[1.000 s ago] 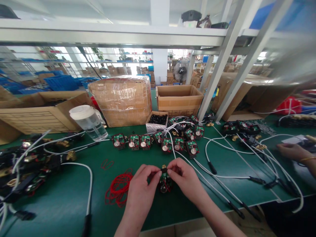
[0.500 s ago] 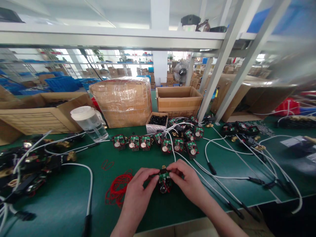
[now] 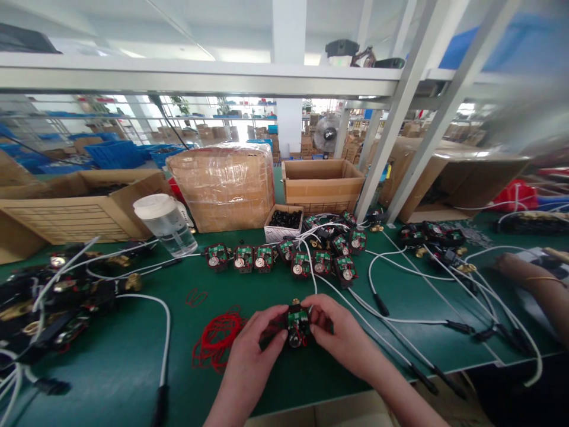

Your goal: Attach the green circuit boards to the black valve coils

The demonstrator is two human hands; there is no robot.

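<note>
A small black device with a green circuit board (image 3: 297,323) lies on the green table, a brass fitting at its top and a white cable running away from it. My left hand (image 3: 258,350) grips its left side between thumb and fingers. On its right side, my right hand (image 3: 340,332) has thumb and fingertips closed on the casing. A tangle of red wire (image 3: 219,335) lies left of my left hand. Several similar devices (image 3: 263,259) stand in a row behind, near a small box of black parts (image 3: 284,220).
Cardboard boxes (image 3: 222,190) line the back. A water bottle (image 3: 166,225) stands at the left, beside piled assemblies (image 3: 66,296). White cables (image 3: 400,320) cross the right side. Another person's hand (image 3: 515,267) is at the far right. A metal shelf frame (image 3: 413,130) rises behind.
Another person's hand and forearm have come into view at the far right. The view has shifted slightly. My fingers have moved a little on the device, which stays between my hands.
</note>
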